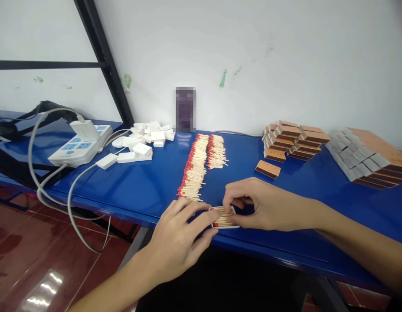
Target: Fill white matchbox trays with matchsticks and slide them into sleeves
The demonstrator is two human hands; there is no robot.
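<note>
A small white matchbox tray (223, 218) filled with red-tipped matches lies near the front edge of the blue table (148, 186). My left hand (178, 234) rests beside it, fingers stretched out and touching the tray's left end. My right hand (262, 206) curls over the tray's right end, its fingertips pinching at the matches inside. Just beyond the hands, two rows of loose matches (201, 162) run toward the wall.
Empty white trays (145, 141) are heaped at the back left, by a white power strip (79, 145) with cables hanging off the table. Brown box sleeves (292, 141) are stacked at the back right, one sleeve (268, 169) lying alone. A larger block of boxes (370, 158) sits far right.
</note>
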